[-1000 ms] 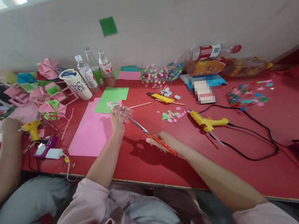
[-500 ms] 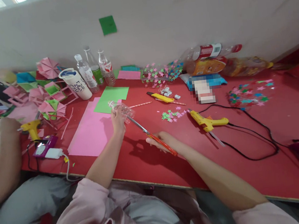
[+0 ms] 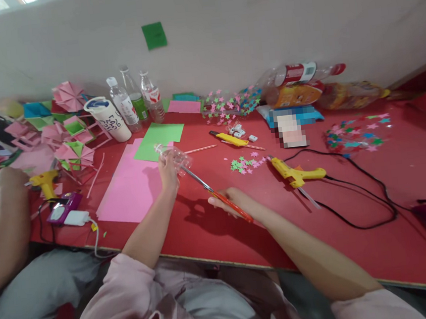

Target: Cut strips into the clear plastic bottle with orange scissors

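Observation:
My left hand [image 3: 168, 172] is closed around a clear plastic bottle piece [image 3: 181, 159] with its neck toward the upper left. In my right hand [image 3: 236, 201] are long scissors with orange-red handles [image 3: 234, 207]. Their metal blades [image 3: 197, 178] reach the cut edge of the bottle piece; whether they bite into it I cannot tell. Below my left hand lie pink paper sheets [image 3: 125, 189], with a green sheet [image 3: 159, 137] on top. Beyond the scissors are a yellow box cutter [image 3: 229, 139] and loose star stickers [image 3: 242, 164].
A yellow glue gun [image 3: 298, 173] with a black cord lies to the right. Upright bottles [image 3: 152, 97] and a white cup [image 3: 108, 120] stand at the back left. Star-covered plastic pieces [image 3: 358, 134] lie right. Another person's arm [image 3: 12, 221] rests at far left beside paper shapes [image 3: 75, 153].

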A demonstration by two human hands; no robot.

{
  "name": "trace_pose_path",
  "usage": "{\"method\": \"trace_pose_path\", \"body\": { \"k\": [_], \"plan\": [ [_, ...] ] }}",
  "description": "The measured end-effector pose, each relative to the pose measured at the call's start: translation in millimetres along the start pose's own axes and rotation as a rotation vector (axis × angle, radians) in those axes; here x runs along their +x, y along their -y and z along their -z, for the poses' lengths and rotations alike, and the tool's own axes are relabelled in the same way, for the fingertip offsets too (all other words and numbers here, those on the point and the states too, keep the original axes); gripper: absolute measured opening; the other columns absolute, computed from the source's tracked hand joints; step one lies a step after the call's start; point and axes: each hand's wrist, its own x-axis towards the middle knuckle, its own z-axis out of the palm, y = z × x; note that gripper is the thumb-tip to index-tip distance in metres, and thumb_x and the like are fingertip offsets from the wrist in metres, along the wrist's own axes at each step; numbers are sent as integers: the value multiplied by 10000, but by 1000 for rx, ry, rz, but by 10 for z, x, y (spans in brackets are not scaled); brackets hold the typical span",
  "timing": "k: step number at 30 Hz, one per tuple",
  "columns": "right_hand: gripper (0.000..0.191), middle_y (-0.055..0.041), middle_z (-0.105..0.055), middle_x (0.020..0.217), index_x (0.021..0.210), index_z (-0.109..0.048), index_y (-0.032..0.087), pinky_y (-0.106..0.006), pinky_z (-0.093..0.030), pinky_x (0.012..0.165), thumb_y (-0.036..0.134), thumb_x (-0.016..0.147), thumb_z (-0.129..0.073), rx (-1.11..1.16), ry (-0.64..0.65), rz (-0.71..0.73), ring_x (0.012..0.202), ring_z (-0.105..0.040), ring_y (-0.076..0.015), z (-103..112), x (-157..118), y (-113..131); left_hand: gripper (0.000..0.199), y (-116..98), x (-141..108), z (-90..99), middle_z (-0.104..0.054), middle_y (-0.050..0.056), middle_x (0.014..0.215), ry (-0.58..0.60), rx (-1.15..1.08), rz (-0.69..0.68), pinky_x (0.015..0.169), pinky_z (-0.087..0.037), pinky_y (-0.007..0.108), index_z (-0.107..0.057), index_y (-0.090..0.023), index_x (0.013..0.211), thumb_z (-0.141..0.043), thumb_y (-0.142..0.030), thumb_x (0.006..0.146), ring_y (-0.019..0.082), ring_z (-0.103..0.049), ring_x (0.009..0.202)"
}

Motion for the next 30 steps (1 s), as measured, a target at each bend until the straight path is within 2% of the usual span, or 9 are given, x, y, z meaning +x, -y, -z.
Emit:
{"method": "trace_pose_path", "body": {
  "k": [9, 15, 18, 21, 25, 30],
  "plan": [
    [646, 60, -434, 463, 674, -561, 205, -252, -348, 467, 847, 721, -608, 7, -15, 1, 418, -447, -116, -11, -25, 24, 265, 22, 32, 9, -619, -22, 790, -30, -4, -15, 685, -549, 278, -536, -223, 888, -709, -388, 774, 111, -619, 651],
    [638, 56, -440, 464, 669, -562, 202, -255, -351, 465, 835, 724, -618, 16, -23, -5, 420, -447, -117, -20, -37, 34, 218, 30, 3, 17, -625, -14, 809, 23, 9, -41, 646, -531, 263, -543, -215, 885, -675, -372, 813, 99, -598, 631],
    [612, 58, -434, 472, 671, -559, 203, -249, -351, 456, 808, 751, -614, 54, -42, -13, 416, -447, -112, -48, -51, 62, 203, 17, -6, 5, -609, -23, 775, 11, 0, -60, 633, -518, 249, -540, -222, 884, -678, -354, 814, 104, -618, 640],
    [561, 63, -410, 464, 662, -539, 211, -242, -348, 435, 749, 809, -594, 96, -92, -61, 391, -437, -106, -85, -32, 105, 195, 6, 0, 0, -602, -25, 774, -23, 17, -67, 617, -501, 237, -542, -226, 886, -680, -343, 814, 103, -616, 646],
    [535, 70, -348, 387, 604, -472, 228, -247, -330, 398, 687, 859, -576, 131, -38, -185, 328, -375, -101, -113, 32, 144, 188, 4, 21, 3, -599, -19, 780, -29, 24, -77, 605, -489, 246, -539, -226, 877, -674, -346, 825, 110, -611, 645],
    [541, 77, -357, 385, 617, -469, 227, -236, -320, 389, 697, 823, -639, 75, -90, -148, 316, -367, -88, -130, 11, 158, 207, -7, 36, -2, -591, -30, 750, -13, 5, -105, 575, -484, 229, -515, -226, 836, -691, -331, 811, 98, -597, 602]
  ]
}}
